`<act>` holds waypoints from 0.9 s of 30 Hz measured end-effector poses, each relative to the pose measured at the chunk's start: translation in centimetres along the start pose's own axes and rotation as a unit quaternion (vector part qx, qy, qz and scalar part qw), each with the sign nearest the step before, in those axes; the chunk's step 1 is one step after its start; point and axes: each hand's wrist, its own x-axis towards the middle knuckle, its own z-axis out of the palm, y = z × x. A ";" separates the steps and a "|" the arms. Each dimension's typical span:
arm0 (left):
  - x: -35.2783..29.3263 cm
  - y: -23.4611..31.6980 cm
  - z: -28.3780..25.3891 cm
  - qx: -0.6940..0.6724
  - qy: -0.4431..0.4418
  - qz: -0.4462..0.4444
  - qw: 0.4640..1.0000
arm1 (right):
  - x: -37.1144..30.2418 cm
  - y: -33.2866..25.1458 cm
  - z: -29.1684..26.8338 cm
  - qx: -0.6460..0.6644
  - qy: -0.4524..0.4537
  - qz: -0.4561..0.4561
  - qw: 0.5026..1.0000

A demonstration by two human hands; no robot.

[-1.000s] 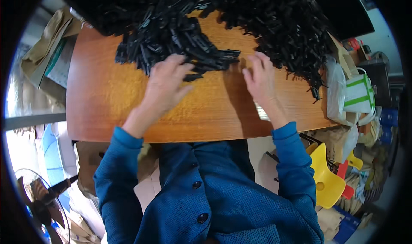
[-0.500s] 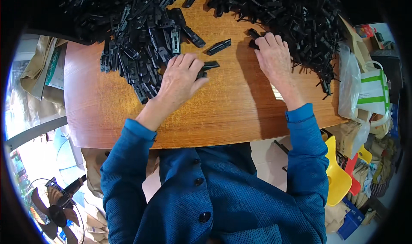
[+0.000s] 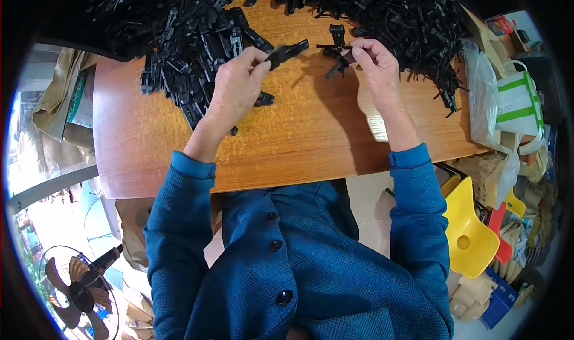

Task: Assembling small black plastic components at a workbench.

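My left hand (image 3: 241,80) pinches a long black plastic part (image 3: 288,53) at its near end and holds it above the table, its free end pointing right. Across a small gap, the fingertips of my right hand (image 3: 378,62) are closed on a smaller black plastic piece (image 3: 336,54) with thin arms sticking out. Beside my left hand spreads a heap of long black parts (image 3: 185,71). One more black part (image 3: 264,100) lies just right of my left wrist. A second heap, of spindly black pieces (image 3: 412,35), lies beyond and right of my right hand.
The brown wooden table (image 3: 287,143) has a curved near edge. To the right stand a clear plastic bag (image 3: 481,95), a white-and-green bag (image 3: 520,104) and a yellow chair (image 3: 469,232). At lower left is a fan (image 3: 81,295), and a brown paper bag (image 3: 57,101) sits left of the table.
My left hand has lifted a long black part off the table and tilted it. My right hand has come away from the right heap with a smaller black piece in its fingers.
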 end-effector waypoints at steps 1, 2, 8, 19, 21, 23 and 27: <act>-0.8 0.7 -0.3 -0.167 -0.001 -0.113 0.979 | -0.9 -0.4 0.2 0.052 -0.007 0.046 0.998; -1.9 1.6 -0.5 -0.282 -0.003 -0.147 0.948 | -1.6 -0.5 0.5 0.053 -0.010 0.044 0.998; -8.9 2.6 -0.5 -0.604 -0.048 -0.143 0.783 | -5.3 2.3 1.1 -0.122 -0.078 -0.031 0.989; -19.2 0.7 -0.5 -0.631 0.022 -0.123 0.766 | -9.5 1.2 3.3 -0.429 0.014 -0.227 0.874; -20.5 0.6 -0.1 -0.609 0.035 -0.123 0.783 | -9.9 0.5 4.7 -0.538 0.004 -0.179 0.824; -21.6 0.5 0.2 -0.585 0.048 -0.124 0.800 | -9.7 1.1 5.8 -0.559 0.008 -0.174 0.810; -22.8 0.4 0.4 -0.531 0.069 -0.105 0.838 | -8.6 0.9 7.1 -0.615 -0.003 -0.111 0.780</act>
